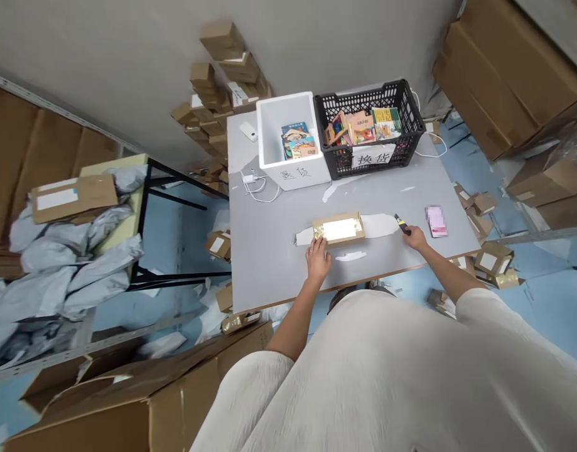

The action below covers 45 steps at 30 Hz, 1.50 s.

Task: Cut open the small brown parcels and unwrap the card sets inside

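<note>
Your right hand (414, 238) has its grip closed around a slim black-and-yellow utility knife (402, 224), tip angled forward-left. Your left hand (318, 256) sets its fingers on the near left corner of a brown cardboard box (354, 235), gold-taped and white-labelled; whether that grip clasps it cannot be told. The box lies left of the knife, well apart, long axis running left-right across the grey tabletop (269, 270). Your left hand is nearer.

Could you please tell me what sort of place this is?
Probably a parcel room handling exchanges: grey mailing bags are heaped at left, small cardboard boxes are stacked by the wall, and the label on the black crate reads 换货, "exchange".
</note>
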### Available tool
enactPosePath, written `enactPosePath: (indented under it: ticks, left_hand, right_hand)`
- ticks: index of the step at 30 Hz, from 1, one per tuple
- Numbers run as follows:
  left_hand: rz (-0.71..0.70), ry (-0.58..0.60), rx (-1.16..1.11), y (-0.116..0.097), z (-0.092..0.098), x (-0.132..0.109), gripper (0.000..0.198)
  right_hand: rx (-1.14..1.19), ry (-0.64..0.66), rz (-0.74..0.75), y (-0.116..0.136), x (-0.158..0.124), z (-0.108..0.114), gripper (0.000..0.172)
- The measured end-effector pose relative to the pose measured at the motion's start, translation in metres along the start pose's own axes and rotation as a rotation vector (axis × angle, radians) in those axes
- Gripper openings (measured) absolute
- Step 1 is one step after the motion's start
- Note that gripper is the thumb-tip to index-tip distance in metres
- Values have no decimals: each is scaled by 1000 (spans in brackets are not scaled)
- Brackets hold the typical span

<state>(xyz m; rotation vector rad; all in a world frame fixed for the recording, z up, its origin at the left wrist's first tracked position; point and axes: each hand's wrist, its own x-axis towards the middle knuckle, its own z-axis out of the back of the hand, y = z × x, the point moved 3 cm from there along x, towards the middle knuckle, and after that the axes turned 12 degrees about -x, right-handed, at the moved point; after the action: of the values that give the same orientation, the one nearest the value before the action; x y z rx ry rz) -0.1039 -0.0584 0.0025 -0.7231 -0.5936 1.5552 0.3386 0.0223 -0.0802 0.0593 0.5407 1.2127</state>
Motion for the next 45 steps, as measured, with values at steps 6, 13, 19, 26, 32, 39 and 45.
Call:
enactPosePath:
  ticks: [6, 13, 19, 26, 32, 39, 45]
  left_hand:
    - [31, 2, 29, 3, -7, 0, 66]
    - [14, -4, 46, 10, -9, 1, 65]
    - [-45, -38, 39, 21, -13, 3, 64]
    - [-108, -37, 46, 24, -13, 5, 62]
    - [-177, 13, 57, 23, -10, 7, 65]
    - [-247, 11, 26, 16, -4, 5, 65]
    - [-227, 34, 45, 17, 1, -2, 73]
  right_hand:
    - [-135, -21, 67, -10, 3, -17, 49]
    - [-186, -48, 118, -12, 1, -19, 38]
    - [172, 11, -35, 1, 4, -3, 41]
    - [839, 190, -53, 69, -7, 29, 19]
    - [853, 379, 189, 153, -34, 58, 22]
    - [518, 508, 583, 229, -68, 66, 28]
    - [-26, 328, 753, 260, -77, 62, 31]
